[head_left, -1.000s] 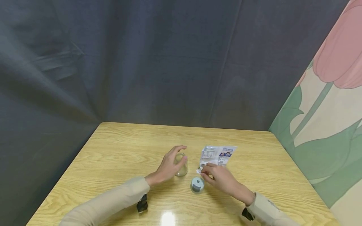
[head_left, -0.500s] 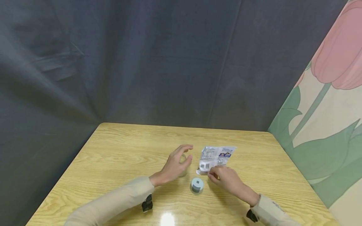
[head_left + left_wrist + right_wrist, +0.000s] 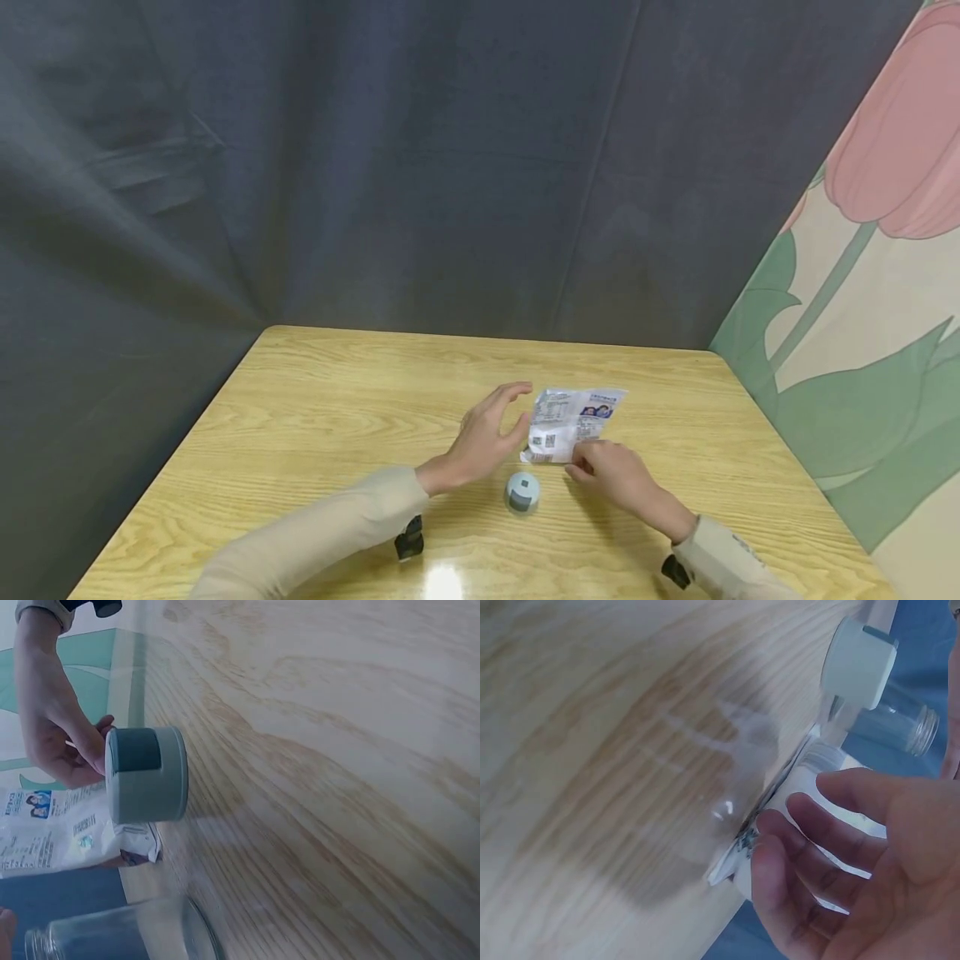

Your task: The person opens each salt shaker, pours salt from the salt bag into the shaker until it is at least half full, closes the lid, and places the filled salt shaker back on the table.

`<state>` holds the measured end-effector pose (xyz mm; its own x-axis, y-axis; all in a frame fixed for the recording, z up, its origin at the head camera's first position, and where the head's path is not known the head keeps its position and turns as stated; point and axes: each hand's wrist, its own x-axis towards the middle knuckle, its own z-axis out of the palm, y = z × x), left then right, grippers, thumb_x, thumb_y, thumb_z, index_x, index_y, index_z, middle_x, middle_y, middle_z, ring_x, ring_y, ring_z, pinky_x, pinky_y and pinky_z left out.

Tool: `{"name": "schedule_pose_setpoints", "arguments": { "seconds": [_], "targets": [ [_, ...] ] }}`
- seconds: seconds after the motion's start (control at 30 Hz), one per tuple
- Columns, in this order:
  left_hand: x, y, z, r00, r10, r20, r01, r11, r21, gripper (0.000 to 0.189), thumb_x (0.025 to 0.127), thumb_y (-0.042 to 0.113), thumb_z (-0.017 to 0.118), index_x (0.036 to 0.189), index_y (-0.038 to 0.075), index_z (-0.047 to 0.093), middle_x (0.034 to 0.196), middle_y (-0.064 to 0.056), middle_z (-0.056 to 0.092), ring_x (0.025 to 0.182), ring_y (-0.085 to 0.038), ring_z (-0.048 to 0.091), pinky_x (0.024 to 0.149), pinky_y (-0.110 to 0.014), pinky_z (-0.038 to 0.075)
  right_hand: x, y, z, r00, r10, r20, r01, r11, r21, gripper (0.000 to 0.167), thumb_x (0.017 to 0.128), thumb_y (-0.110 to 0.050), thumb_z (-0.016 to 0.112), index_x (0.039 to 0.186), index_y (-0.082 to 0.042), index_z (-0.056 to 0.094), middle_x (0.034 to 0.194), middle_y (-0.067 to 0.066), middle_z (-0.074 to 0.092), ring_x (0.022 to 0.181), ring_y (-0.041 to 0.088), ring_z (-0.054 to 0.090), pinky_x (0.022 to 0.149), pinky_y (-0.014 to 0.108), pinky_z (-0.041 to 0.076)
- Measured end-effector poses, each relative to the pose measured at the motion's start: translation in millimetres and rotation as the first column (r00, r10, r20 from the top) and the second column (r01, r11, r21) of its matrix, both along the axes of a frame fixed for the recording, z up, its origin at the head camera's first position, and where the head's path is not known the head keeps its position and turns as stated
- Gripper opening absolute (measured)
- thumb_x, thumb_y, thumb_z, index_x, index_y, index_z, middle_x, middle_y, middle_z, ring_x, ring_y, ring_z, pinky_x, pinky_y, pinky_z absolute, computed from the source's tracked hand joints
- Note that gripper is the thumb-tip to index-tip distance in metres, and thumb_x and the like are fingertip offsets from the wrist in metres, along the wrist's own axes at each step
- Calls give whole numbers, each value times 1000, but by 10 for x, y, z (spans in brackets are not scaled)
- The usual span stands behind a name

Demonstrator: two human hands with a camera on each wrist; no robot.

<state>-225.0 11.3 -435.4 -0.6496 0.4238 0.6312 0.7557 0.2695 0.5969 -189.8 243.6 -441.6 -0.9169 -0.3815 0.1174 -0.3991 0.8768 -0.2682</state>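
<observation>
My left hand (image 3: pixel 483 437) hovers with fingers curved and spread from the thumb, between a clear glass jar and a printed white packet (image 3: pixel 562 417). The glass jar (image 3: pixel 112 934) stands upright with an open threaded mouth; from the head it is hidden behind that hand. Loosely curled, my right hand (image 3: pixel 611 475) is at the packet's lower right corner, its fingertips (image 3: pixel 769 821) right by the packet's bottom edge. A pale green round cap (image 3: pixel 522 492) with a darker green panel (image 3: pixel 136 750) rests on the table nearer me, between the two hands.
The wooden table (image 3: pixel 337 375) extends around these things. A dark curtain (image 3: pixel 450 167) hangs along its back and left, and a wall painted with tulips (image 3: pixel 862 333) borders the right side. Black straps (image 3: pixel 410 537) sit at both wrists.
My left hand has moved right, past the jar and towards the packet. My right hand has shifted right along the packet's bottom edge, uncovering its lower left part. Packet and cap have stayed put.
</observation>
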Motion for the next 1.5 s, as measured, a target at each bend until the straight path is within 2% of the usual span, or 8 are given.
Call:
{"name": "schedule_pose_setpoints", "arguments": {
  "seconds": [0.33, 0.57, 0.73, 0.93, 1.17, 1.33, 1.43, 1.5],
  "targets": [
    [47, 168, 1, 992, -10, 129, 15, 999, -42, 59, 101, 23, 54, 152, 6, 28, 153, -13, 37, 140, -27, 36, 115, -42, 32, -5, 90, -52, 993, -115, 19, 115, 993, 25, 25, 88, -17, 76, 71, -14, 58, 60, -8, 47, 51, 7, 41, 44, 21, 34],
    [98, 280, -45, 989, -10, 149, 21, 997, -75, 71, 101, 24, 54, 156, 7, 13, 160, -15, 22, 144, -29, 28, 117, -43, 28, -6, 187, -40, 978, -210, -4, 210, 975, 71, 36, 87, -28, 77, 66, -12, 53, 58, -5, 46, 50, 10, 40, 43, 22, 33],
    [138, 345, -95, 978, -1, 207, 17, 997, -76, 77, 102, 28, 54, 158, 8, 5, 164, -12, 10, 147, -29, 21, 119, -42, 23, -57, 231, -35, 976, -217, 21, 216, 976, 23, 34, 85, -32, 80, 78, -5, 60, 65, -1, 51, 54, 12, 45, 44, 25, 39],
    [150, 377, -114, 939, 37, 341, -14, 998, -69, 79, 102, 25, 54, 157, 7, 2, 162, -16, 13, 145, -31, 25, 118, -43, 25, -220, 321, -87, 981, -170, 96, 177, 982, -65, 39, 81, -31, 83, 90, 1, 64, 77, 4, 59, 64, 15, 52, 53, 30, 47],
    [140, 384, -135, 866, 27, 499, -13, 999, -32, 78, 104, 29, 49, 157, 7, -4, 161, -19, 17, 144, -33, 27, 116, -46, 29, -283, 357, -100, 979, -123, 160, 147, 977, -153, 39, 81, -26, 84, 101, 2, 65, 73, 2, 55, 64, 15, 46, 53, 27, 41],
    [133, 411, -139, 822, 61, 566, -36, 998, -56, 72, 106, 32, 42, 157, 3, 1, 157, -22, 26, 138, -35, 37, 115, -48, 31, -304, 337, -111, 966, -154, 209, 196, 961, -196, 38, 82, -21, 83, 107, 2, 66, 74, 1, 57, 65, 15, 48, 55, 28, 43],
    [130, 429, -153, 815, 67, 576, -40, 997, -60, 63, 107, 28, 39, 156, -1, 10, 154, -23, 33, 137, -35, 40, 115, -48, 31, -305, 335, -110, 958, -174, 228, 222, 953, -206, 35, 81, -18, 83, 105, 2, 66, 75, 1, 58, 65, 15, 49, 55, 28, 44],
    [120, 437, -166, 819, 64, 571, -35, 997, -63, 57, 107, 24, 38, 154, -2, 17, 152, -22, 38, 135, -34, 43, 114, -47, 34, -300, 336, -106, 956, -181, 233, 231, 950, -212, 32, 81, -16, 83, 101, 1, 66, 75, 1, 57, 65, 15, 50, 54, 28, 44]
  ]
}}
